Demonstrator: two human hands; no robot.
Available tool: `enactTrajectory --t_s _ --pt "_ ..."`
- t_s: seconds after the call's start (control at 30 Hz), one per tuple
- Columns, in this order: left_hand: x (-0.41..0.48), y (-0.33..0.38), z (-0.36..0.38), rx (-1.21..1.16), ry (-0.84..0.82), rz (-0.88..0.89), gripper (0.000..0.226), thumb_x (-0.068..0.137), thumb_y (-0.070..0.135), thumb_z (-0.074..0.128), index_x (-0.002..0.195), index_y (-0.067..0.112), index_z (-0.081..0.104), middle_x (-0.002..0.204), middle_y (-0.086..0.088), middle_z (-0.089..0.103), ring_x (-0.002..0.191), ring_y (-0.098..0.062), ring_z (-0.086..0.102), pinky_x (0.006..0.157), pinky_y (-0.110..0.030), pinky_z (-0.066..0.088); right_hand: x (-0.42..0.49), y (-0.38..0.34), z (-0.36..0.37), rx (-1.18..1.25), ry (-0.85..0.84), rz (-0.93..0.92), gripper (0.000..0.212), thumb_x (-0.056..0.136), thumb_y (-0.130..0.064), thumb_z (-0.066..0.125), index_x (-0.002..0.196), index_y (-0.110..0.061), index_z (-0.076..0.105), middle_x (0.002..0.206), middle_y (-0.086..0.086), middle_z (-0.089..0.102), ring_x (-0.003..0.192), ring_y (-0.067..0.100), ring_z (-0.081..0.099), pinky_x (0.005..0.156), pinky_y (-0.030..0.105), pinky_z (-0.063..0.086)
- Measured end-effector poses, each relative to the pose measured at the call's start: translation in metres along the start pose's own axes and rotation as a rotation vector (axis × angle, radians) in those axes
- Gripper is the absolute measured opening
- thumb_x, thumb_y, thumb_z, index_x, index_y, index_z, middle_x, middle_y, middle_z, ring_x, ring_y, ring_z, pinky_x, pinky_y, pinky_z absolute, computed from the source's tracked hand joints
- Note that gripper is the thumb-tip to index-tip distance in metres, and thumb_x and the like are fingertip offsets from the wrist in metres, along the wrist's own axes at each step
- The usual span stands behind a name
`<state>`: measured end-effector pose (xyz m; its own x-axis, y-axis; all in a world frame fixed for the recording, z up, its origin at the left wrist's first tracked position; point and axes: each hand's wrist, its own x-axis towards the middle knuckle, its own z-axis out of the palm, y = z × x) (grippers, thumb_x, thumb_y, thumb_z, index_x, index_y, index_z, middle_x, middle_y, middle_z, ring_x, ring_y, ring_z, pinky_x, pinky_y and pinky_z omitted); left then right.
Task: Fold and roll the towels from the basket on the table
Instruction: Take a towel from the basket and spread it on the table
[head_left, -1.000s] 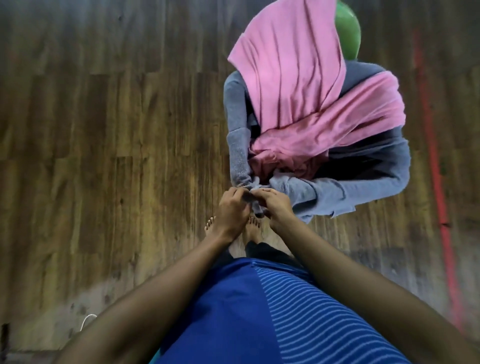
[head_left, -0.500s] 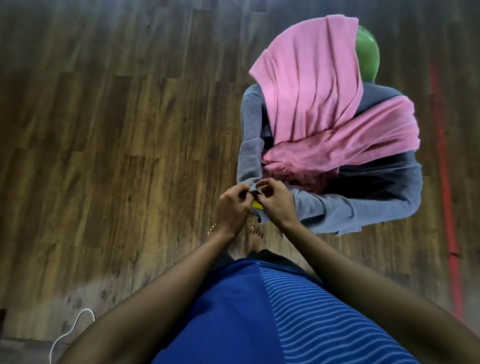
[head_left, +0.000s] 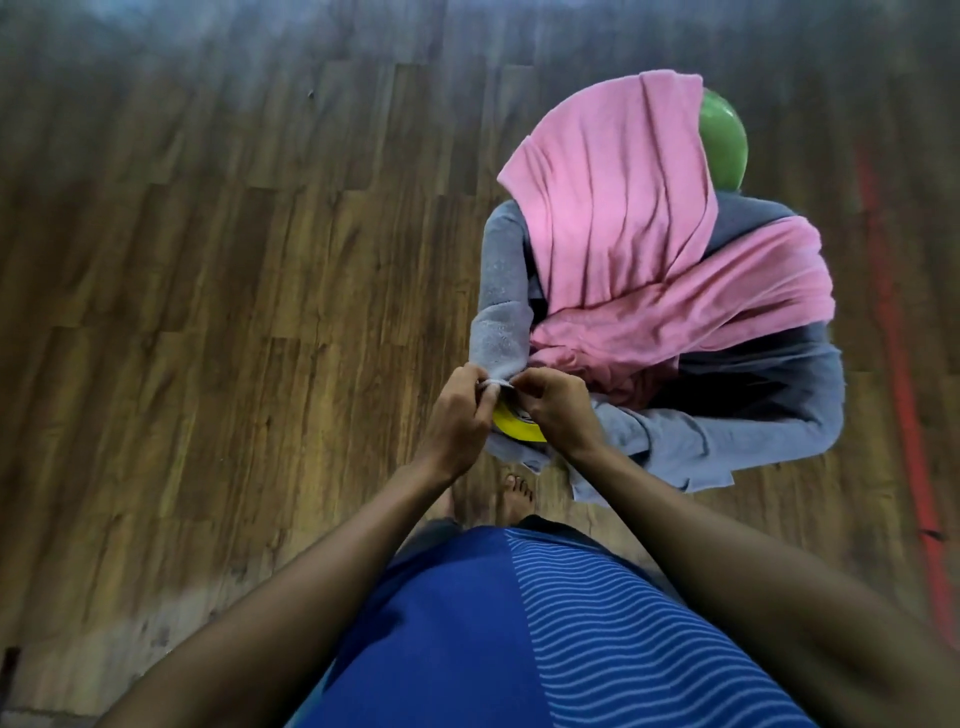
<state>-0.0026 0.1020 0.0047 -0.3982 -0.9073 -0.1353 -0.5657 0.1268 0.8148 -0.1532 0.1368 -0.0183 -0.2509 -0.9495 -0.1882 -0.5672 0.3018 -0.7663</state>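
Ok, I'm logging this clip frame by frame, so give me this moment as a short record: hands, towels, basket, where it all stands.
left hand: pinches the near edge of the grey towel
right hand: pinches the same edge, beside the left
grey towel: draped over the basket
pink towel: piled on top of the grey one
basket: mostly hidden; green shows at the far side, yellow under the hands
floor: wood planks
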Motion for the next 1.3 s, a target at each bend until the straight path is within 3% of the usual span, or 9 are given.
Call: enactTrajectory --t_s 0.23,0.47,0.6,0.8,0.97,1.03,1.1,1.2,1.3 --pt "0.003 -0.003 -0.01 0.076 -0.003 0.084 0.016 0.1 0.015 0.049 0.097 0.009 0.063 0.085 0.001 0.049 0.074 -0.009 0.047 0.066 -0.027 0.042 0.01 -0.013 -0.032 0.086 0.045 -0.102 0.009 0.083 -0.009 0.065 0.09 -0.014 0.069 0.087 0.002 0.069 0.081 0.019 0.065 0.076 0.04 0.053" --pt "0.019 0.023 -0.011 -0.086 0.061 0.002 0.012 0.096 0.018 0.051 0.097 0.013 0.062 0.09 -0.003 0.059 0.08 -0.013 0.058 0.07 -0.034 0.051 0.023 -0.054 -0.043 0.106 -0.05 -0.182 0.01 0.094 -0.012 0.055 0.091 -0.011 0.064 0.087 -0.006 0.058 0.081 0.01 0.056 0.072 0.024 0.044" --pt "0.025 0.039 -0.016 -0.219 0.095 -0.02 0.01 0.092 0.021 0.059 0.097 0.013 0.063 0.089 -0.001 0.068 0.084 -0.014 0.066 0.074 -0.039 0.056 0.031 -0.065 -0.052 0.14 -0.1 -0.139 0.009 0.094 -0.016 0.057 0.09 -0.019 0.064 0.078 -0.013 0.061 0.068 -0.005 0.057 0.06 0.01 0.038" --pt "0.029 0.043 -0.029 -0.216 0.093 0.055 0.014 0.098 0.013 0.053 0.093 0.01 0.066 0.084 0.0 0.066 0.079 -0.008 0.062 0.065 -0.022 0.05 0.033 -0.06 -0.064 0.155 -0.175 -0.115 0.014 0.092 -0.033 0.063 0.092 -0.019 0.064 0.069 -0.006 0.063 0.061 -0.001 0.059 0.055 0.021 0.047" --pt "0.037 0.041 -0.042 -0.221 0.088 0.023 0.013 0.096 0.01 0.051 0.088 0.008 0.061 0.083 -0.005 0.064 0.08 -0.018 0.061 0.071 -0.035 0.051 0.018 -0.03 -0.049 0.147 -0.36 -0.061 0.022 0.084 -0.018 0.074 0.098 -0.027 0.06 0.081 -0.009 0.064 0.07 -0.001 0.06 0.067 0.021 0.05" --pt "0.039 0.046 -0.046 -0.2 0.056 0.048 0.01 0.095 0.011 0.053 0.089 0.009 0.061 0.08 -0.003 0.063 0.077 -0.013 0.059 0.069 -0.027 0.049 0.013 -0.015 -0.038 0.112 -0.282 -0.07 0.028 0.083 -0.017 0.074 0.095 -0.038 0.06 0.081 -0.017 0.058 0.072 -0.002 0.058 0.068 0.021 0.047" --pt "0.038 0.051 -0.048 -0.17 0.037 0.08 0.009 0.094 0.01 0.055 0.088 0.008 0.061 0.077 -0.002 0.062 0.071 -0.006 0.055 0.064 -0.017 0.045 0.011 -0.008 -0.03 0.089 -0.196 -0.073 0.014 0.082 -0.02 0.069 0.089 -0.031 0.065 0.079 -0.012 0.052 0.073 0.004 0.051 0.069 0.025 0.04" --pt "0.039 0.046 -0.051 -0.137 0.087 0.059 0.009 0.093 0.01 0.055 0.087 0.009 0.061 0.077 -0.002 0.062 0.071 -0.01 0.057 0.063 -0.022 0.045 0.011 -0.009 -0.033 0.206 -0.106 0.003 0.011 0.089 -0.014 0.061 0.08 -0.021 0.057 0.071 -0.007 0.051 0.063 -0.002 0.046 0.062 0.027 0.038" --pt "0.042 0.034 -0.06 -0.091 0.093 -0.029 0.009 0.092 0.011 0.053 0.088 0.01 0.061 0.077 0.0 0.062 0.074 -0.014 0.059 0.064 -0.027 0.048 0.016 -0.019 -0.053 0.286 -0.081 0.012 0.009 0.096 -0.015 0.056 0.088 -0.018 0.057 0.072 -0.007 0.051 0.063 -0.002 0.045 0.062 0.024 0.04"
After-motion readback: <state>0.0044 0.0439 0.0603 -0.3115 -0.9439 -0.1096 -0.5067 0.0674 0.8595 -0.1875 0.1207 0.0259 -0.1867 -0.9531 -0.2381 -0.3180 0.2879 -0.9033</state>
